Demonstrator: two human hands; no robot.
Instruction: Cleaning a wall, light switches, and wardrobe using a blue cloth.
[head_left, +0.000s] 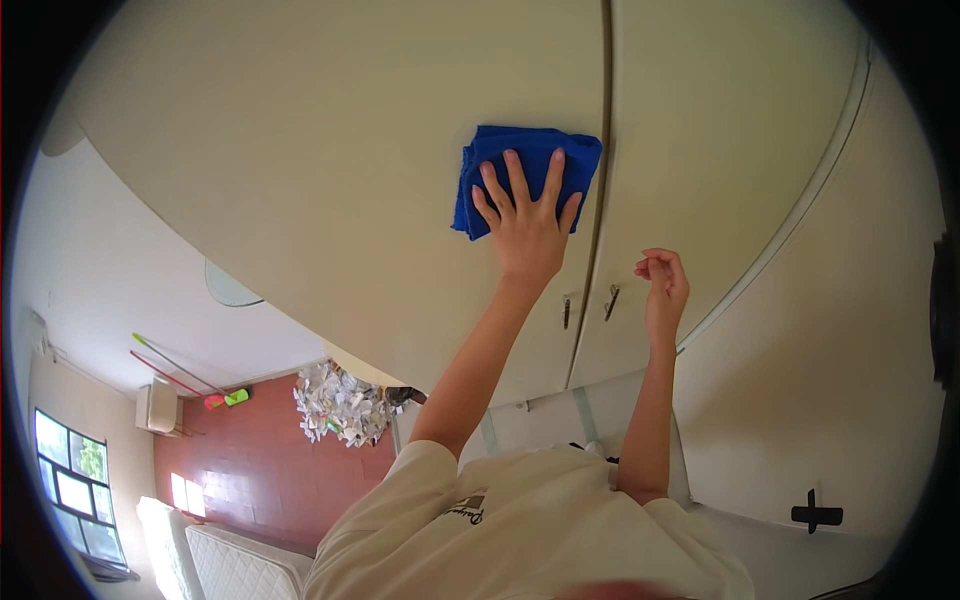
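My left hand lies spread over a folded blue cloth, holding it against the pale cabinet door. The cloth is close to the dark gap at the door's right edge. My right hand is raised before the neighbouring door, loosely bent and holding nothing that shows. To its left, two small metal handles sit on either side of the gap, one on each door.
Lower left, a heap of paper-like scraps lies on the reddish floor. Beyond it are a broom and dustpan, a pale chair and a window. A quilted mattress is at the bottom left. A pale wall stands at right.
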